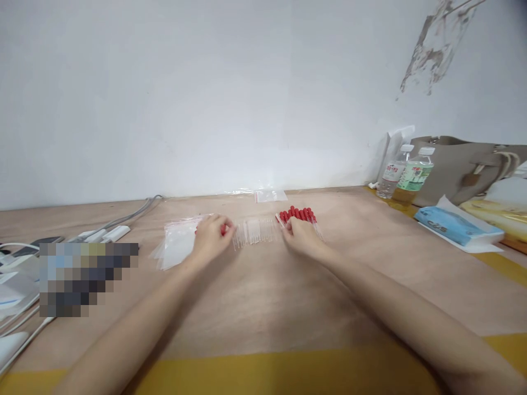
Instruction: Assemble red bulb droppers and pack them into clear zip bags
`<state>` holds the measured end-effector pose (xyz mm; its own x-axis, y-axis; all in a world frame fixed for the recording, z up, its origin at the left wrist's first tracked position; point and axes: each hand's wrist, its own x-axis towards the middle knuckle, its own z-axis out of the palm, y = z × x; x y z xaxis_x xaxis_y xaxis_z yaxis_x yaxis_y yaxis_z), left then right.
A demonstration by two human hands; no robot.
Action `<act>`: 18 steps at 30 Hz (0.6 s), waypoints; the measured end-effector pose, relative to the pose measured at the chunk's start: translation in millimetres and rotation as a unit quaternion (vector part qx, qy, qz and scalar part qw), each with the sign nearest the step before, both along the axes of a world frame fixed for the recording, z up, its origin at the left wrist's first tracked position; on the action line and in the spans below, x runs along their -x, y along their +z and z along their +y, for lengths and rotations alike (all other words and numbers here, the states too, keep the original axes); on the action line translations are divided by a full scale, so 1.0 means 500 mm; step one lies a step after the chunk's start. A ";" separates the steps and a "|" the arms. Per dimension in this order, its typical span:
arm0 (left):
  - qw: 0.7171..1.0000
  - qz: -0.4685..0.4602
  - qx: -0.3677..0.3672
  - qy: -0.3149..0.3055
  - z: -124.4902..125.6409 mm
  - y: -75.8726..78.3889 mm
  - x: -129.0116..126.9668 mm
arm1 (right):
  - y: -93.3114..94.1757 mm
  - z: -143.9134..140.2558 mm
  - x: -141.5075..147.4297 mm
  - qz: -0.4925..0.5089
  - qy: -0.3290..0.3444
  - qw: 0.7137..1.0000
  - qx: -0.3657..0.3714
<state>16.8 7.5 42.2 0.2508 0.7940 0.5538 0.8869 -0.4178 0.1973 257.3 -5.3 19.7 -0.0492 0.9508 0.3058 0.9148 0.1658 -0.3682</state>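
Both arms reach far forward over a table covered in brown paper. My left hand is curled on the red-bulbed ends of some clear glass droppers lying in a row between the hands. My right hand rests on a pile of red-capped droppers near the wall, fingers bent over them. A stack of clear zip bags with red seal strips lies just left of my left hand. Whether either hand truly grips a dropper is hard to see at this distance.
Another small zip bag lies by the wall. At right stand two water bottles, a beige handbag and a blue tissue pack. Cables and white chargers lie at left. Yellow tape edges the table's front.
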 end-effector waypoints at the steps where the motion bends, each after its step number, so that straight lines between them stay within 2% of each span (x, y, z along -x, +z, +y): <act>1: 0.998 0.027 0.019 0.050 0.030 0.017 0.017 | -0.008 -0.018 -0.015 0.015 0.027 0.999 -0.020; 3: 0.984 0.061 0.118 0.115 0.086 0.041 0.043 | -0.025 -0.051 -0.040 0.028 0.054 0.997 -0.038; 7: 0.971 0.059 0.194 0.127 0.150 0.051 0.055 | -0.048 -0.088 -0.067 0.047 0.063 0.995 -0.062; 13: 0.968 0.038 0.213 0.128 0.157 0.040 0.041 | -0.058 -0.089 -0.071 0.052 0.053 0.993 -0.088; 18: 0.974 0.017 0.172 0.146 0.142 0.052 0.044 | -0.070 -0.083 -0.075 0.067 0.085 0.987 -0.122</act>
<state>-5.4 78.6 68.1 0.0009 0.9714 0.2374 0.9665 -0.0618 0.2492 294.7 -46.9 -15.3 -0.1456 0.8298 0.5388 0.8115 0.4117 -0.4148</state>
